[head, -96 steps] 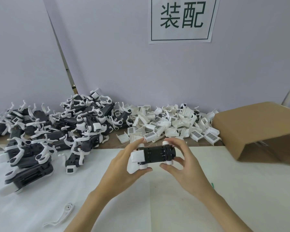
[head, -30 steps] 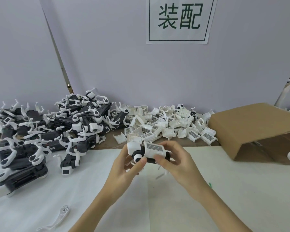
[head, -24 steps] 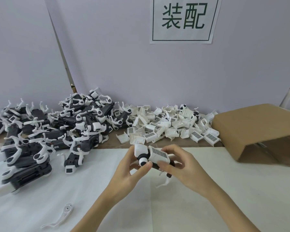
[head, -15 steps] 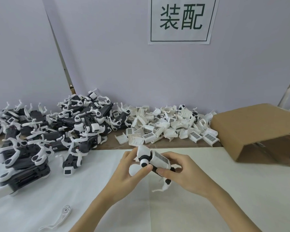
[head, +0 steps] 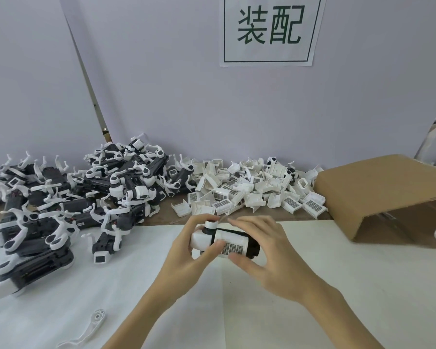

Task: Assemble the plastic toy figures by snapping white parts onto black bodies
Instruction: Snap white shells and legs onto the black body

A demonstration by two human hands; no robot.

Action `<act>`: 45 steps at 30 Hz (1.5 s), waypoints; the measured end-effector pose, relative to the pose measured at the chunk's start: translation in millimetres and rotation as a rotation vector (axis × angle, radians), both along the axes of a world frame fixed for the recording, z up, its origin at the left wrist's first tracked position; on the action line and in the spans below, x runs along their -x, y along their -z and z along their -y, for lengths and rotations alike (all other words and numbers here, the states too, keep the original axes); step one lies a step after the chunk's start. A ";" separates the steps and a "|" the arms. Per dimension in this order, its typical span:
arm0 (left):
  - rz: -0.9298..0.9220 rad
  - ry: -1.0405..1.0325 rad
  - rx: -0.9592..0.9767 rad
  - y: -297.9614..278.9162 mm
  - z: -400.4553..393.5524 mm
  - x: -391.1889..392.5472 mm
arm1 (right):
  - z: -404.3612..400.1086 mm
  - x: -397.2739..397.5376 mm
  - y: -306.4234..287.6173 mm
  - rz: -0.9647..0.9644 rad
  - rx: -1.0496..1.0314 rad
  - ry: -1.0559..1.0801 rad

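A toy figure (head: 233,242) with a black body and a white grid-patterned cover lies sideways between both hands above the white sheet. My left hand (head: 186,255) grips its white front end, thumb on the cover. My right hand (head: 264,253) holds the black rear end, fingers over the top and thumb underneath. A heap of loose white covers (head: 252,187) lies behind the hands by the wall. A pile of black-and-white figures (head: 86,192) fills the left side.
A loose white leg piece (head: 88,328) lies on the white sheet (head: 363,285) at the lower left. An open cardboard box (head: 388,192) lies on its side at the right. A paper sign (head: 269,30) hangs on the wall behind.
The figure was turned from tilted to lying level, with the cover now facing me. The white leg that hung below it is no longer visible. Both hands kept hold.
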State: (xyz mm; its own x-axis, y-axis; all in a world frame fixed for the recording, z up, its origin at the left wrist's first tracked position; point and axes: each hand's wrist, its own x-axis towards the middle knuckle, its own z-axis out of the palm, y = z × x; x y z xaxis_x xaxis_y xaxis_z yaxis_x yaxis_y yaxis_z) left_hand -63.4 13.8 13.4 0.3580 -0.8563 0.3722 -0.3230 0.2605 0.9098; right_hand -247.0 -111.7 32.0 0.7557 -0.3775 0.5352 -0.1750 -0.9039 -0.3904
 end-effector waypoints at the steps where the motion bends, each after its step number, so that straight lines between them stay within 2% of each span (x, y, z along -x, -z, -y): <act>1: 0.029 0.012 -0.003 0.2 -1.0 -0.3 | 1.6 2.2 -0.6 -0.001 -0.008 0.005; 10: 0.097 0.039 0.044 2.6 2.0 0.3 | -2.3 -0.1 -2.5 0.147 -0.011 0.023; 23: 0.073 0.024 0.053 1.0 1.5 8.3 | 0.8 3.8 -8.6 0.030 -0.135 0.007; 26: 0.148 -0.031 -0.009 -1.0 2.6 8.5 | 1.6 4.2 -8.2 0.032 -0.353 -0.014; 28: 0.351 -0.083 -0.038 1.2 1.2 5.3 | 2.7 2.6 -6.3 0.093 -0.656 -0.026; 30: 0.501 -0.032 -0.036 2.9 -0.9 5.1 | 4.8 0.4 -2.9 0.166 -0.971 -0.027; 32: 0.537 0.023 0.015 4.0 0.1 7.7 | 6.1 -1.3 -1.3 0.165 -1.153 -0.051; 34: 0.494 0.008 0.093 5.3 2.1 10.8 | 5.4 -2.7 1.1 0.104 -1.201 -0.119; 36: 0.418 -0.048 0.102 4.9 2.9 12.9 | 4.8 -2.8 4.2 0.070 -1.107 -0.175; 39: 0.300 -0.160 0.062 5.8 3.5 11.6 | -1.1 -1.4 5.3 -0.001 -0.759 -0.212; 42: 0.246 -0.192 0.045 7.0 4.2 11.4 | -4.7 -6.2 13.1 -0.098 -0.379 -0.046; 45: 0.306 -0.172 0.044 9.6 4.7 11.7 | -6.5 -10.0 16.1 -0.052 -0.229 0.028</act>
